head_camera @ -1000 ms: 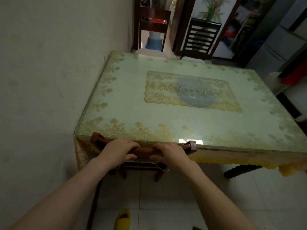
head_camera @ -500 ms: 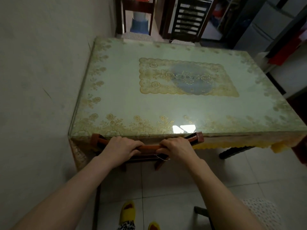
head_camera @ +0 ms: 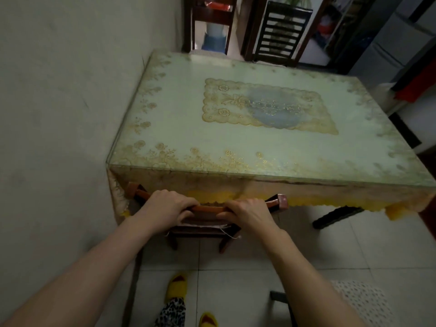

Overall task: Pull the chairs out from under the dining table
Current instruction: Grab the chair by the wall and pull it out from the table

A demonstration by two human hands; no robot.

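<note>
A brown wooden chair (head_camera: 207, 210) stands at the near edge of the dining table (head_camera: 271, 166), its seat partly out from under the yellow lace cloth. My left hand (head_camera: 166, 206) and my right hand (head_camera: 247, 212) both grip the chair's curved top rail, left and right of its middle. The chair's rear legs rest on the tiled floor below my hands. A dark slatted chair (head_camera: 282, 31) stands at the table's far end.
A plaster wall (head_camera: 59, 114) runs close along the table's left side. Yellow slippers (head_camera: 177, 287) are on the tiles behind the chair. A white mesh seat (head_camera: 361, 303) sits at the lower right. A dark table leg (head_camera: 335, 217) angles out at the right.
The chair has come toward me, with more of its seat and legs showing outside the tablecloth. Both hands keep their grip on the top rail.
</note>
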